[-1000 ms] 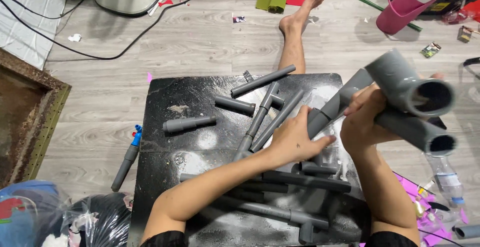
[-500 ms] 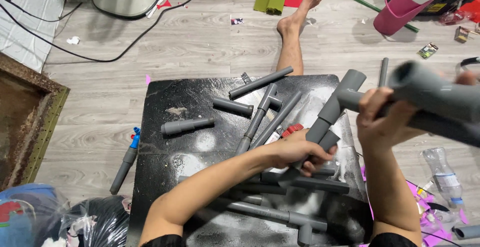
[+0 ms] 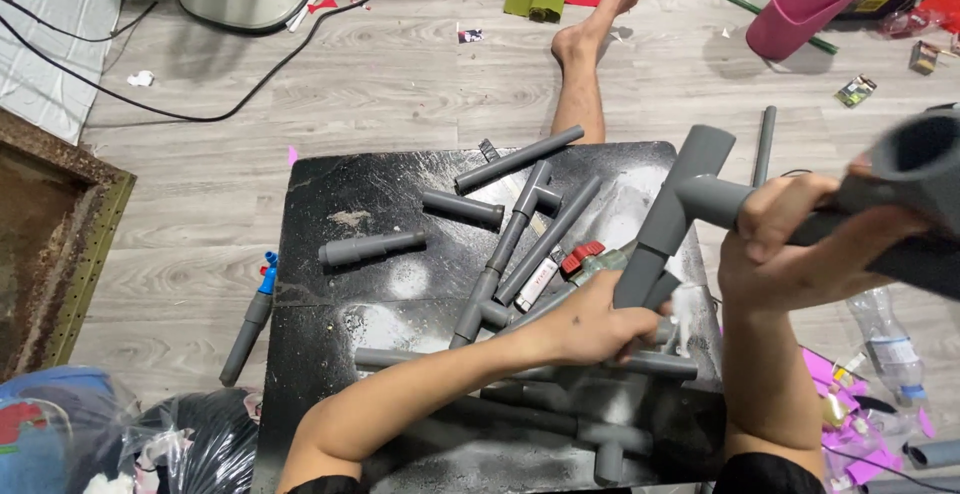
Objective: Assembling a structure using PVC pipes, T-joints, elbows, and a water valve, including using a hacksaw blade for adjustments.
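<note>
With our right hand closed around the grey pipe assembly, we steady its lower end in our gripping left hand, keeping both pieces aligned.

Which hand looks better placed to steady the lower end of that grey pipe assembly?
Left, probably. The left hand already grips the lower end of the grey pipe assembly above the black board, while the right hand is wrapped around its upper pipe.
</note>
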